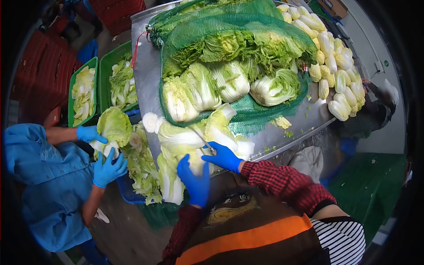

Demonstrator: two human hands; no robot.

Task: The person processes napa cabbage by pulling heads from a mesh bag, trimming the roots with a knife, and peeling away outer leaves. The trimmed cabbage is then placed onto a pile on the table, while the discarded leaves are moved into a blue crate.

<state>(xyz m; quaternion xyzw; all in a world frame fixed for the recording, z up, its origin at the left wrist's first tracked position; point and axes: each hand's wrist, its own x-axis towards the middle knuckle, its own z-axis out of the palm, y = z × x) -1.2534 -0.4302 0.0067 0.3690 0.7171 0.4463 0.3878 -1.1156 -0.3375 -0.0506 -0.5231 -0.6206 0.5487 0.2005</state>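
Note:
My right hand (224, 157), in a blue glove, is closed around the handle of a knife (204, 140). Its blade points up and left over loose cabbage leaves. My left hand (194, 181), also gloved, has its fingers apart at the near side of a pale cabbage piece (196, 162); whether it touches the piece is hard to see. Trimmed outer leaves (218, 126) lie around both hands at the table's edge. Just beyond, several whole napa cabbages (232, 81) rest in an opened green mesh bag (265, 24).
Peeled cabbages (340, 66) are heaped at the right of the metal table (148, 79). A co-worker's gloved hands (108, 170) hold a cabbage (114, 126) at left. Green crates (106, 84) of leaves and a blue bin (128, 192) stand there. Another person (382, 106) is at far right.

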